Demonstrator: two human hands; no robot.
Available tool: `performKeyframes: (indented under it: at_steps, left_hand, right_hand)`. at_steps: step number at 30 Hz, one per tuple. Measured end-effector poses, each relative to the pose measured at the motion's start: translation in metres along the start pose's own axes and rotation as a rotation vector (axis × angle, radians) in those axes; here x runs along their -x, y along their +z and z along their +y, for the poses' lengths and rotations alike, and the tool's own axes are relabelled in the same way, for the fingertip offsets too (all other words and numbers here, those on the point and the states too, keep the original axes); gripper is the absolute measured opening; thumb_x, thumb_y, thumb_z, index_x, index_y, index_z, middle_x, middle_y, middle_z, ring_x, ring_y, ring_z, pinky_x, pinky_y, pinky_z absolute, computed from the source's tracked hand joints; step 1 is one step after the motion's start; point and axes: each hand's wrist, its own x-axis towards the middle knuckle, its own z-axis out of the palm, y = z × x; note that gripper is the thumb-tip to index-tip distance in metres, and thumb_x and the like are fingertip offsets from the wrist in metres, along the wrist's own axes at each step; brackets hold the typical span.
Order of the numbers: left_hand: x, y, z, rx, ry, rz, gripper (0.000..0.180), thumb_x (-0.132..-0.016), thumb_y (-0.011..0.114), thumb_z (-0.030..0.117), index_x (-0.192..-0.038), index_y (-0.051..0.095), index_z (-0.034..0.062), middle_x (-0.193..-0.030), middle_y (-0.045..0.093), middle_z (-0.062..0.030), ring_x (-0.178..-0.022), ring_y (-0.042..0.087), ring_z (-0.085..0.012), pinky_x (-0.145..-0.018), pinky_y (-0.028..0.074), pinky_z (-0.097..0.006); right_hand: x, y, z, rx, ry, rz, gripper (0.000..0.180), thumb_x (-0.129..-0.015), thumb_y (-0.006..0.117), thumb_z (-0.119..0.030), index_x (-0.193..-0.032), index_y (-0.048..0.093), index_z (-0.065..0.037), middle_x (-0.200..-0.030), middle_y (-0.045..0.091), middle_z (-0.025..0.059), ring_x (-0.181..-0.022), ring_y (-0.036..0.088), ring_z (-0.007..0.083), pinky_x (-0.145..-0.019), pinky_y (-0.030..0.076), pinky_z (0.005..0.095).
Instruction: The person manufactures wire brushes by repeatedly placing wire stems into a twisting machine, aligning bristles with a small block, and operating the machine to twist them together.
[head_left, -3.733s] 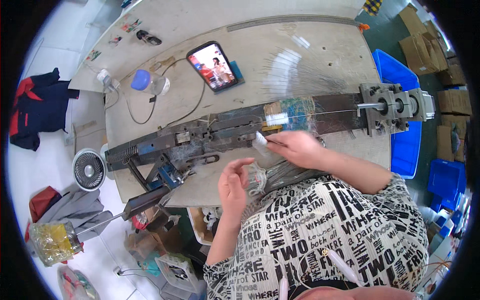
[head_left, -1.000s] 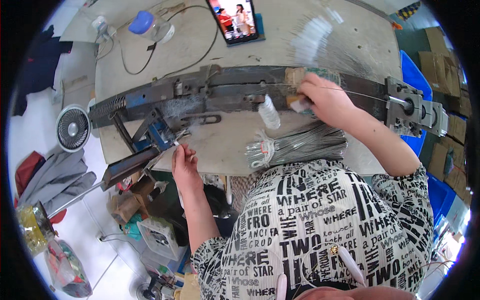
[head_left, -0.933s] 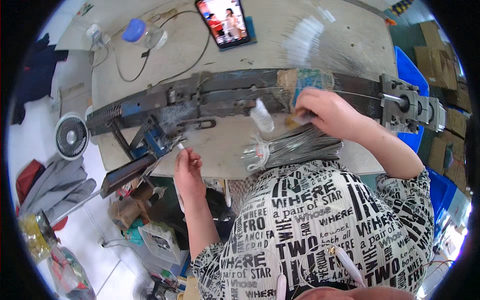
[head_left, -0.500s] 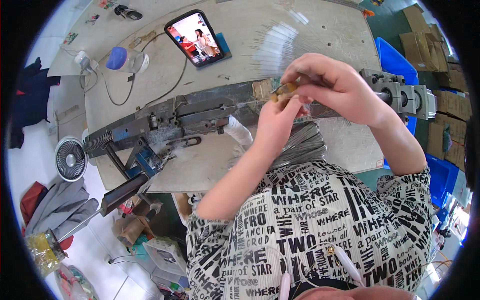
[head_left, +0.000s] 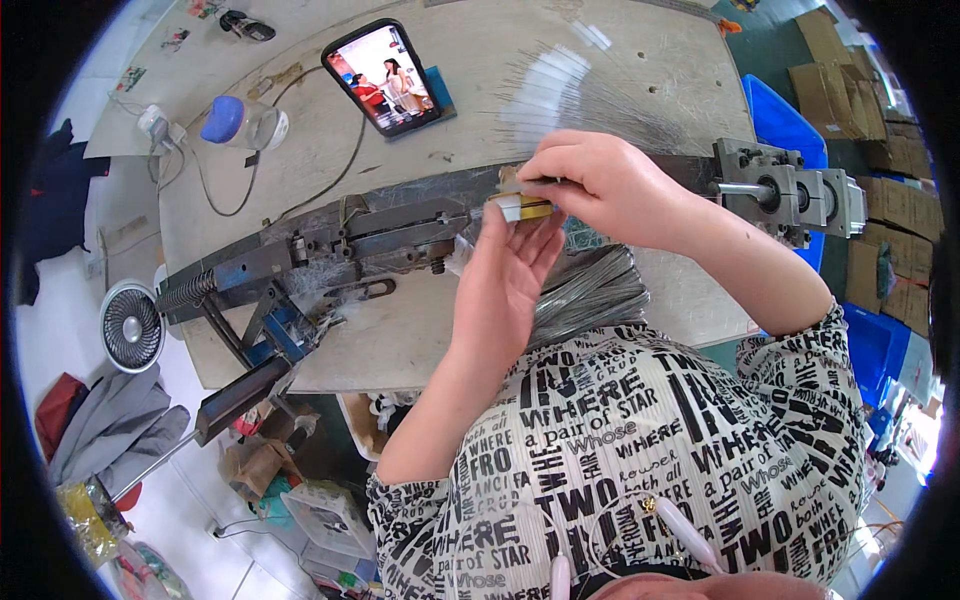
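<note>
My right hand [head_left: 600,185] is closed over a small yellow and white piece [head_left: 522,208], held just above the long dark metal machine [head_left: 330,245] that lies across the table. My left hand [head_left: 505,275] is raised below it, palm towards me. Its thumb and fingertips pinch the same piece from underneath. A bundle of thin grey wires [head_left: 590,290] lies on the table edge right under both hands, partly hidden by my left hand.
A phone [head_left: 385,78] showing a video leans at the back of the wooden table [head_left: 470,60], with a blue-capped bottle [head_left: 240,122] and cables to its left. The machine's handle [head_left: 245,392] sticks out at the front left. A small fan [head_left: 132,326] stands on the floor; blue crates [head_left: 790,115] are at the right.
My left hand has left the lever at the machine's front left and come up to the piece. My right hand has lifted from the machine, holding the piece higher.
</note>
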Motion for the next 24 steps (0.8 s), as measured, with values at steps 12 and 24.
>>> performKeyframes:
  at_steps: [12,24]
  left_hand:
    - [0.000,-0.009,0.006,0.208,-0.012,-0.149,0.069,-0.098,0.037,0.052,-0.137,0.037,-0.0051,-0.135,0.047,-0.0190,-0.128,0.045,-0.0256,-0.112,0.033,-0.039]
    - [-0.002,-0.009,0.006,0.230,-0.030,-0.155,0.062,-0.100,0.032,0.049,-0.137,0.039,-0.0007,-0.138,0.045,-0.0154,-0.128,0.044,-0.0237,-0.110,0.033,-0.039]
  right_hand:
    - [0.031,-0.003,-0.025,0.529,-0.258,0.127,0.024,-0.073,0.066,-0.010,-0.097,0.066,-0.014,-0.090,0.059,0.0007,-0.086,0.057,0.0185,-0.084,0.039,0.0374]
    - [0.020,-0.012,-0.011,0.596,-0.300,0.276,0.011,-0.073,0.065,-0.015,-0.084,0.064,-0.017,-0.078,0.055,-0.0053,-0.081,0.054,0.0146,-0.087,0.036,0.0394]
